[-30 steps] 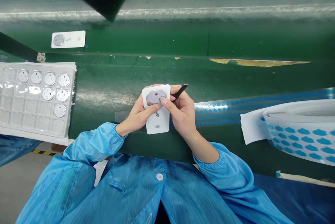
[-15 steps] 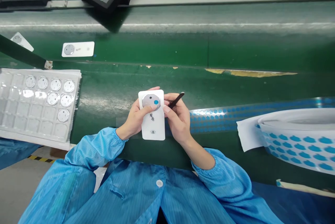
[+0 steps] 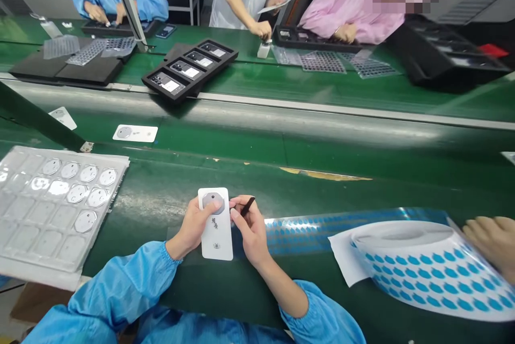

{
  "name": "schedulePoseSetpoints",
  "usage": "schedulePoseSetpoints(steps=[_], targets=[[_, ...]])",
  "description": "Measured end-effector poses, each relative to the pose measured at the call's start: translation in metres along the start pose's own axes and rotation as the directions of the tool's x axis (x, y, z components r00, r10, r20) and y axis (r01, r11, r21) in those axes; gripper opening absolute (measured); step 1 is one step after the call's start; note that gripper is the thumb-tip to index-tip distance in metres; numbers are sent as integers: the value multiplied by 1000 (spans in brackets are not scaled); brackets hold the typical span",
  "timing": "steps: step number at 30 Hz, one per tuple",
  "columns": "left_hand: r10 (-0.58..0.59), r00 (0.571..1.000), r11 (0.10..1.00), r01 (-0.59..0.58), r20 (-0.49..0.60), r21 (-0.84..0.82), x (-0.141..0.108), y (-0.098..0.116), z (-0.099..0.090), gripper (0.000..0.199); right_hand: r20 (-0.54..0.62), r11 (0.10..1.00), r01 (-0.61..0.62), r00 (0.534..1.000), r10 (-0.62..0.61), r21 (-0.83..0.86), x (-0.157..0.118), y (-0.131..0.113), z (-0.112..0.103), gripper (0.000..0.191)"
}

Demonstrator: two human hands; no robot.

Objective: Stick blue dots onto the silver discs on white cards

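Note:
My left hand (image 3: 193, 227) grips a white rectangular panel (image 3: 223, 232) by its left side, its thumb pressed on the grey octagonal disc (image 3: 210, 198) near the top. Dark printed characters and a small emblem lie below the disc. Beside the panel's right edge, my right hand (image 3: 254, 232) is closed around slim black tweezers (image 3: 248, 205), whose upper end points up and right. Its thumb and fingertips sit close to the panel; I cannot tell whether they touch it. A clear strip of blue stickers (image 3: 306, 233) runs from behind my right hand.
At left lies a clear tray (image 3: 44, 210) with several grey discs. A roll of blue stickers (image 3: 430, 269) stands at right, near another person's hand (image 3: 493, 242). Beyond are two white panels, one here (image 3: 142, 133), a black foam tray (image 3: 193, 70) and co-workers across the line.
The view has tipped up, bringing co-workers into sight. A blue dot seen on the disc before is now hidden under my left thumb. Another person's hand has appeared at right.

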State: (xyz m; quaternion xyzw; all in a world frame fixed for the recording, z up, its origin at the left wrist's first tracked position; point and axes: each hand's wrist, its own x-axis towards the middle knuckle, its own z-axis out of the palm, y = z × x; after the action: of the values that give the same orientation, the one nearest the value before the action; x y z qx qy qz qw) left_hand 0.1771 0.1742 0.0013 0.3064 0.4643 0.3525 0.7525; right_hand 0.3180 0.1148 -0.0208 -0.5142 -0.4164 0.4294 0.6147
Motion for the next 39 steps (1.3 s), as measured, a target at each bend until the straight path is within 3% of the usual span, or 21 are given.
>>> schedulePoseSetpoints(steps=[17, 21, 27, 34, 39], targets=[[74, 996, 997, -73, 49, -26, 8, 1, -7, 58, -8, 997, -72, 997, 72, 32, 2, 7, 3, 37], [47, 997, 998, -44, 64, -54, 14, 1, -10, 63, -11, 994, -107, 994, 108, 21, 1, 14, 2, 40], [34, 999, 991, -34, -4, -130, 15, 8, -11, 65, 5, 996, -86, 996, 85, 20, 0, 16, 0, 39], [69, 994, 973, -86, -83, -216, 21, 13, -15, 66, 263, 988, -72, 959, 106, -134, -4, 13, 2, 35], [70, 995, 976, -83, -69, -201, 23, 10, -16, 62, 289, 964, 43, 957, 35, -261, -7, 17, 3, 34]])
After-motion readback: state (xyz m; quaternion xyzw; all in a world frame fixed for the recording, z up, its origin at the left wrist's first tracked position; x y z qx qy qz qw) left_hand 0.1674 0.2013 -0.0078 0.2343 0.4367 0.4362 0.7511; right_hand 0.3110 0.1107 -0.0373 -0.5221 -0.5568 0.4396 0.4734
